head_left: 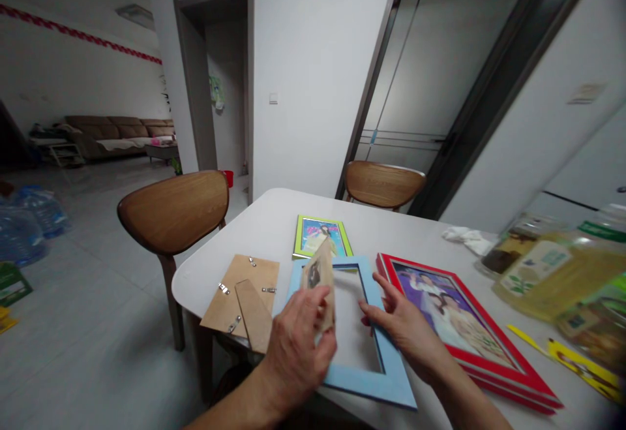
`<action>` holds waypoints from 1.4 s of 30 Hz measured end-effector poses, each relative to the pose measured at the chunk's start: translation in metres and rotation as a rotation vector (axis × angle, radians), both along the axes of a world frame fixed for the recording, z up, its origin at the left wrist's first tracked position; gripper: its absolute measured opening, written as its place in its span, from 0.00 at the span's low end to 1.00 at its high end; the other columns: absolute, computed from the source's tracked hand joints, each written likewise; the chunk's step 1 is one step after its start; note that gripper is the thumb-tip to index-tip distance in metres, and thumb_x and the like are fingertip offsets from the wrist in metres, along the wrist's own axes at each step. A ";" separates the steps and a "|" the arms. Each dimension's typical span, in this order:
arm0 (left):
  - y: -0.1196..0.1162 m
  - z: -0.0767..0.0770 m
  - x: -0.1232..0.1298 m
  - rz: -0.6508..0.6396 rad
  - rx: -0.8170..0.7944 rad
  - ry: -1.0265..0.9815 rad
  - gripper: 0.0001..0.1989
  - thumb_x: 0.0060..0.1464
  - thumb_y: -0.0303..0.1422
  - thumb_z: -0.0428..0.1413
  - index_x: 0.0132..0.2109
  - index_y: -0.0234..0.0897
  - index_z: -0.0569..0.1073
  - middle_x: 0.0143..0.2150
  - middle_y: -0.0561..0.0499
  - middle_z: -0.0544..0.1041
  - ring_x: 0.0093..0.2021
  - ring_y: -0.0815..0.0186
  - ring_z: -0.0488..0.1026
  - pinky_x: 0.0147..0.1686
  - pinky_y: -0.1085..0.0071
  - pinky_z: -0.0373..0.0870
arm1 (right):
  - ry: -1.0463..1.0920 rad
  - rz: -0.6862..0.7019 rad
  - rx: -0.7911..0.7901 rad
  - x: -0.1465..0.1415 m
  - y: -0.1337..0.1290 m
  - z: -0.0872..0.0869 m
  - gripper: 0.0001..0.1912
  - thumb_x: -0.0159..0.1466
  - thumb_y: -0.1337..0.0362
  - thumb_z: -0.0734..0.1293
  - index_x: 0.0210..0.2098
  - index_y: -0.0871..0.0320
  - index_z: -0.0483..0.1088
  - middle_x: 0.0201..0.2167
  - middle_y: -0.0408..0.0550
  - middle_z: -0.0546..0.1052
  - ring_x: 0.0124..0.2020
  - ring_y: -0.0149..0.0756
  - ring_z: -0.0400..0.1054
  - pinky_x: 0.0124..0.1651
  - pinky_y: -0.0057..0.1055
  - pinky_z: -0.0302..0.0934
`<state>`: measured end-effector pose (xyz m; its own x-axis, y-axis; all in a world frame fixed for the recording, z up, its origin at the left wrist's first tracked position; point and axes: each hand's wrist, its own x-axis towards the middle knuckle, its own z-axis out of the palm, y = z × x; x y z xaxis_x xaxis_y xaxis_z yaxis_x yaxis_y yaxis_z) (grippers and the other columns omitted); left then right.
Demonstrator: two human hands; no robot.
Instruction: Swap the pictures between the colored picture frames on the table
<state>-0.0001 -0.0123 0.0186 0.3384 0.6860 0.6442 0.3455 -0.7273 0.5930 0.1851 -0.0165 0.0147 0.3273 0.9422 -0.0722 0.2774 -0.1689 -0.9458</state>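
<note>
In my left hand point(306, 335) is an aged, cream-coloured photo point(317, 273) with a dark picture on it, tilted up steeply and pinched between thumb and fingers. It stands over the opening of a light blue picture frame point(364, 387), which lies near the table's front edge. My right hand point(396, 316) grips the right bar of this frame, the thumb reaching over the inner edge and the index finger extended. Left of the frame lies a brown backing board point(227, 296) with metal clips and a stand leg point(254, 316). My left hand partly hides the photo and frame.
A red-framed photo point(462, 319) lies at the right, a lime-green framed photo point(323, 237) at the back. Bottles of yellowish liquid point(548, 273), crumpled white tissue point(467, 239) and a yellow item point(581, 365) are farther right. Wooden chairs point(176, 211) stand around the white table point(278, 205).
</note>
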 end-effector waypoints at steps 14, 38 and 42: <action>0.021 -0.050 -0.092 0.442 -0.169 0.327 0.15 0.51 0.35 0.47 0.46 0.36 0.64 0.43 0.46 0.71 0.43 0.59 0.68 0.43 0.61 0.64 | -1.065 0.051 -0.069 0.006 0.013 -0.044 0.21 0.55 0.68 0.57 0.47 0.70 0.63 0.35 0.60 0.73 0.36 0.41 0.67 0.40 0.33 0.58; 0.019 -0.037 -0.059 0.082 -0.064 0.298 0.25 0.46 0.22 0.43 0.53 0.35 0.61 0.55 0.44 0.62 0.56 0.60 0.56 0.54 0.56 0.52 | 0.213 0.173 0.286 -0.099 0.024 -0.009 0.30 0.52 0.64 0.60 0.54 0.62 0.52 0.35 0.49 0.71 0.26 0.28 0.65 0.30 0.28 0.60; 0.021 -0.019 -0.047 0.117 -0.247 -0.194 0.17 0.54 0.28 0.42 0.50 0.35 0.65 0.50 0.46 0.68 0.51 0.62 0.64 0.52 0.62 0.58 | 0.231 0.112 0.288 -0.088 0.016 -0.004 0.30 0.53 0.58 0.60 0.54 0.60 0.53 0.42 0.52 0.69 0.35 0.32 0.66 0.37 0.31 0.61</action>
<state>-0.0467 0.0083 -0.0007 0.1353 0.8565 0.4980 0.2810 -0.5152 0.8097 0.0975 -0.0002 0.0104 0.2270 0.9637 0.1406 0.0535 0.1318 -0.9898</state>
